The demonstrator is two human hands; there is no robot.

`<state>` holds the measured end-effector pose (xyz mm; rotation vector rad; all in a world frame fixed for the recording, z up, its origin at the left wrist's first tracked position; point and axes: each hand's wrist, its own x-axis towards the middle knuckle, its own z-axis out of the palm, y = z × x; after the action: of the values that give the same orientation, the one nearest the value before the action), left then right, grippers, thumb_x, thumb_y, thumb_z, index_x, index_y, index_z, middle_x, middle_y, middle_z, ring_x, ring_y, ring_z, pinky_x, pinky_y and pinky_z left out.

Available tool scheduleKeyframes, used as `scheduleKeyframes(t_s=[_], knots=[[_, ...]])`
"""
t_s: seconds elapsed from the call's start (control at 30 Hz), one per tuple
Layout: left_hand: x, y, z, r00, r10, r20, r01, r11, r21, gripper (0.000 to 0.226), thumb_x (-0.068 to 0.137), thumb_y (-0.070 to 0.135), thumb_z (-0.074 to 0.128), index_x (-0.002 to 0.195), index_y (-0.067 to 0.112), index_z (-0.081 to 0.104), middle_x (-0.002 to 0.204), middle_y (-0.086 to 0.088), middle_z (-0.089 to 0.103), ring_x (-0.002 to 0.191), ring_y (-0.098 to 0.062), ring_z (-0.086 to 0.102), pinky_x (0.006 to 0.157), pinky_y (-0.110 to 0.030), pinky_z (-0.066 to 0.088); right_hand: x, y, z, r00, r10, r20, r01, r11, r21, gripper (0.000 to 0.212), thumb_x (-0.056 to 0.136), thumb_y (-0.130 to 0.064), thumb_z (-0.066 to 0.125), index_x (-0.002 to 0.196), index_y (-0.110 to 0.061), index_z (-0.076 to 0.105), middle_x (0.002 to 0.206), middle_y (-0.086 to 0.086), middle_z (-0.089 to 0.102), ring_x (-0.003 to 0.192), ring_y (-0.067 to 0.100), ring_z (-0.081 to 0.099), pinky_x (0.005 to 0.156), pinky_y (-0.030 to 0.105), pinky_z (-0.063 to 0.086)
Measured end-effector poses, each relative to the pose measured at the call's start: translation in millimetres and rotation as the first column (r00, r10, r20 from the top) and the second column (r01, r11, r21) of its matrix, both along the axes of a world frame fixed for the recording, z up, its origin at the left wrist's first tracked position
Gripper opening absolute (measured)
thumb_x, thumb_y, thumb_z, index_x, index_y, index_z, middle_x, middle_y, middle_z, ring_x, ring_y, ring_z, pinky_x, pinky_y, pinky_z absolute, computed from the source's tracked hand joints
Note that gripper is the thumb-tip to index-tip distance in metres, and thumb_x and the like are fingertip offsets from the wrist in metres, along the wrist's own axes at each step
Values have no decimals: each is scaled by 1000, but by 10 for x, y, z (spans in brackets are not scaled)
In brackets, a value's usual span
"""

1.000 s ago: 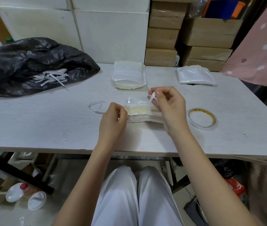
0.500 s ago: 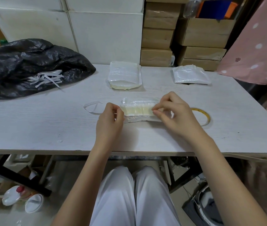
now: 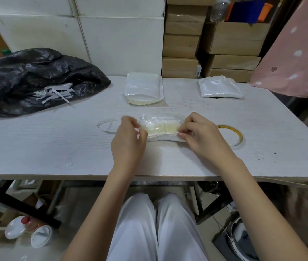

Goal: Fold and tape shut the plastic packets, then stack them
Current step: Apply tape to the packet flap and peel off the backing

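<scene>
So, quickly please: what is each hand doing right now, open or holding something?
Left hand: fingers curled, gripping the left end of the folded packet.
Right hand: pinching the packet's right end.

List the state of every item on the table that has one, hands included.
Folded packet: flat, held at both ends.
Left hand: pinches packet's left end.
Right hand: pinches right end.
Stack of packets: lying flat.
Far-right packets: lying flat.
Tape roll: flat, untouched.
Black bag: crumpled.

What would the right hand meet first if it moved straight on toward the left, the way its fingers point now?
Most likely the folded packet itself: the right hand already pinches its right end. Beyond the packet, in the same line, is the left hand.
</scene>
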<state>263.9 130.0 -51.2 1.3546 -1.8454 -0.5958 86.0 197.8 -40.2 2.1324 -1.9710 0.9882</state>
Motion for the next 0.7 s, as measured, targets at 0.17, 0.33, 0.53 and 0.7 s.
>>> scheduleKeyframes(t_s=[0.17, 0.33, 0.53, 0.7], knots=[[-125, -84, -19, 921, -152, 359, 343, 752, -563, 52, 66, -10, 36, 101, 9, 70, 102, -8, 70, 94, -29, 64, 79, -31, 39, -6, 3, 15, 985, -11, 170, 2, 999, 50, 3, 78, -8, 73, 77, -6, 70, 89, -3, 56, 83, 15, 53, 72, 12, 37], [-153, -124, -20, 907, -207, 367, 375, 794, -478, 41, 64, -13, 50, 86, 10, 74, 89, -4, 73, 72, -27, 65, 61, -26, 43, -15, 83, 18, 829, -38, 558, 15, 999, 46, 5, 80, -8, 70, 75, -9, 70, 108, -11, 62, 104, 7, 52, 89, 15, 42], [-149, -97, 94, 885, -262, 386, 407, 837, -365, 37, 78, -3, 41, 93, 10, 72, 99, -2, 70, 81, -29, 62, 60, -34, 46, -28, 129, -57, 589, 59, 806, 16, 996, -84, 7, 84, -4, 66, 81, -10, 63, 92, 5, 71, 103, 13, 65, 92, 27, 49], [-149, -57, 98, 886, -252, 389, 399, 843, -362, 30, 80, 20, 42, 86, 12, 70, 92, 2, 69, 72, -24, 62, 57, -26, 40, -109, 193, -108, 547, 84, 833, 66, 988, -142, 17, 79, -8, 72, 75, -24, 67, 81, -2, 71, 91, 22, 68, 88, 32, 51]])
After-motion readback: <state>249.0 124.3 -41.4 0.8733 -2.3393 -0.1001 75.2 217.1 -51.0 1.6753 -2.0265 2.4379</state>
